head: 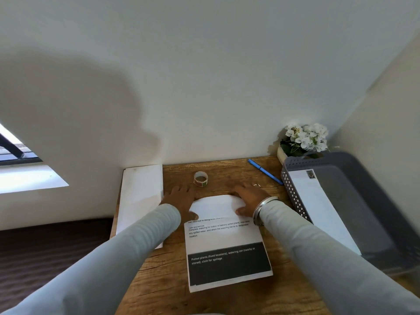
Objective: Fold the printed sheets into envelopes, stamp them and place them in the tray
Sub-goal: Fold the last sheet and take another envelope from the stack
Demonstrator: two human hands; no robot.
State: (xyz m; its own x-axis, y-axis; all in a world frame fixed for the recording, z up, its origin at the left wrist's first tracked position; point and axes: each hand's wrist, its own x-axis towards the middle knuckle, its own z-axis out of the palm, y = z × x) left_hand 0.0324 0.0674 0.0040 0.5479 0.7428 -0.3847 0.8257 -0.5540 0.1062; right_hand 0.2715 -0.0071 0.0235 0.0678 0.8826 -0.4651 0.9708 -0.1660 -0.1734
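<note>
Printed sheet point(227, 244) at the centre of the table point(159, 280), long axis running near to far, dark band at the near end. Left hand point(179, 198) and right hand point(247, 196), fingers flat and gripping nothing, press down its far end, folded back toward the near side, apparently to set the crease. The tray point(293, 194) waits at the right.

Left hand point(179, 198) flat; right hand point(248, 198) likewise (palms down)

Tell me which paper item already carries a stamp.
The envelope in the grey tray, stamp at its corner; the middle sheet and left stack show none.
</note>
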